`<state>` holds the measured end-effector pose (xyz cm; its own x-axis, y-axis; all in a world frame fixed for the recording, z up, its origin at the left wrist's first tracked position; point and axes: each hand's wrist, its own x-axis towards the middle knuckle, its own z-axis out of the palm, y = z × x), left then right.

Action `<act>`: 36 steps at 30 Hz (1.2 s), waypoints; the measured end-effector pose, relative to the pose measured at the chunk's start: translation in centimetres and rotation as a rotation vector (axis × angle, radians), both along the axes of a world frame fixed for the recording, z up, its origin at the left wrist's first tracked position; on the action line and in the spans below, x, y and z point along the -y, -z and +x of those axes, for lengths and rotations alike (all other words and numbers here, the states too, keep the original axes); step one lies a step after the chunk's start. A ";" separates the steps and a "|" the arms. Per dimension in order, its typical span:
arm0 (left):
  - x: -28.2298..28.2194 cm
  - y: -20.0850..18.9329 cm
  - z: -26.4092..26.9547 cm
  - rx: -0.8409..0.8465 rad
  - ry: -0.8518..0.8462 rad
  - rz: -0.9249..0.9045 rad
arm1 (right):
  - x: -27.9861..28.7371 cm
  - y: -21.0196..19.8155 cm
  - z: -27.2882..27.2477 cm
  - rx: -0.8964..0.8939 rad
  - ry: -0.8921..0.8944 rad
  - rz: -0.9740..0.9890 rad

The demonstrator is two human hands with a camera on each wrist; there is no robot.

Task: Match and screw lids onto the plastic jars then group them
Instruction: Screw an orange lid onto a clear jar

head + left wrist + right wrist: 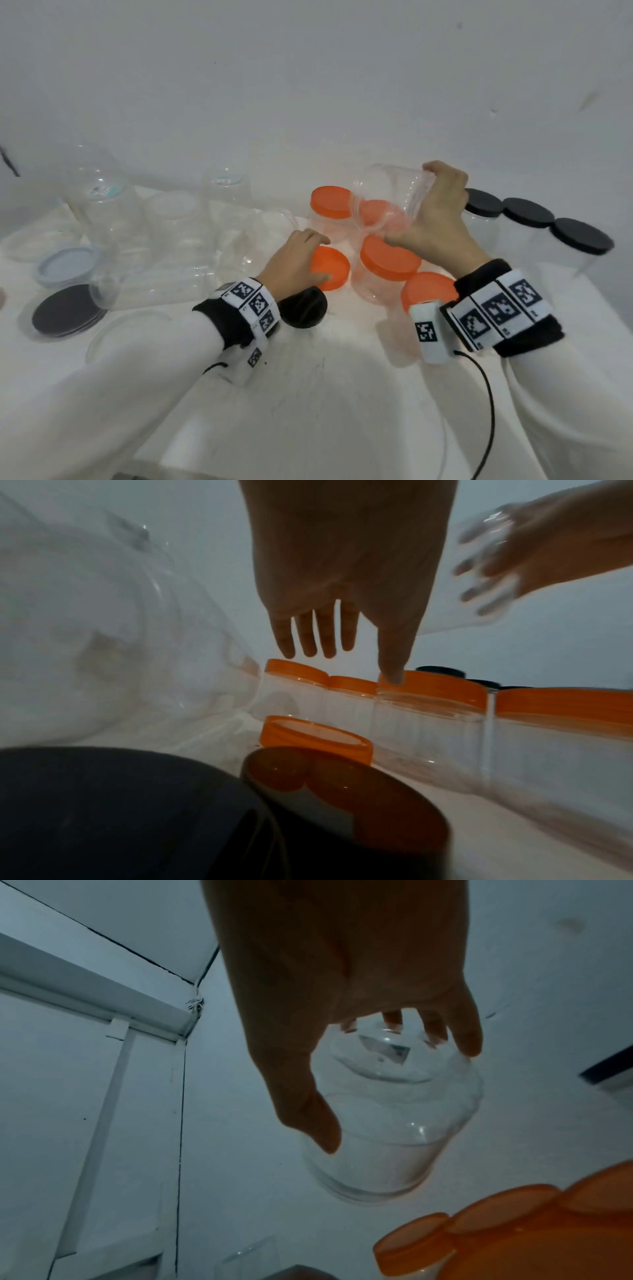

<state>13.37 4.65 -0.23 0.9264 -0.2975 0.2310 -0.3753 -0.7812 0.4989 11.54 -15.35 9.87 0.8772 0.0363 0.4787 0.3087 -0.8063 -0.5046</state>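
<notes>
Nearest the person, a black lid [303,312] lay on the white surface [325,394] just under the left wrist, open side up in the left wrist view. Just beyond it sat the loose orange lid [330,269], and that was the piece the coming move hung on. The left hand [294,263] hovered right over its near-left edge, fingers relaxed and fairly straight, gripping nothing; whether the fingertips touched the lid I could not tell.

Up and to the right, the right hand [442,209] held the open clear jar [390,198] in the air above the orange group, fingers curled round its base. The jar was tipped, its long axis running from the base at upper right down-left to the mouth, so the mouth faced roughly toward the left hand. By my reckoning the lid lay nearer the left hand and the jar belonged to the right, so lid and mouth would have to meet between them.

Four orange-lidded jars stood packed close below the raised jar, the front one [390,267] just beside the loose lid, and that crowding looked the likeliest thing to get knocked. At far right three black-lidded jars [534,219] stood in a row. At left waited uncapped clear jars [178,240], a grey lid [65,265] and a stack of dark lids [66,310].
</notes>
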 end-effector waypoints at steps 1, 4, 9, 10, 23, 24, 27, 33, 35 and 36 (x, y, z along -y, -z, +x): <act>0.5 0.0 0.9 -0.040 -0.001 -0.008 | 0.8 0.1 -0.1 -0.022 0.017 0.012; 1.5 0.6 3.2 -0.158 0.004 0.100 | 2.8 0.4 -0.7 -0.043 0.002 0.023; 2.7 1.7 5.4 -0.304 0.014 0.403 | 5.0 0.6 -1.9 -0.085 -0.105 0.038; 2.7 1.9 5.6 -0.321 0.000 0.422 | 5.3 0.7 -2.1 -0.090 -0.115 0.035; 2.6 2.2 5.5 -0.277 -0.066 0.217 | 5.4 1.3 -3.7 -0.150 -0.166 0.045; 2.5 1.9 5.2 -0.246 -0.046 0.169 | 5.4 1.2 -3.9 -0.154 -0.172 0.045; 2.0 0.7 4.0 -0.170 0.004 0.053 | 5.3 1.0 -4.6 -0.137 -0.176 0.058; -0.9 -1.9 -0.5 -0.095 0.024 -0.064 | 4.4 1.5 -5.7 -0.160 -0.181 0.071; -1.8 -2.4 -2.5 -0.135 0.018 -0.102 | 3.8 1.9 -6.3 -0.198 -0.213 0.121; -2.3 -2.5 -3.5 -0.157 0.018 -0.118 | 3.4 2.2 -6.7 -0.204 -0.232 0.141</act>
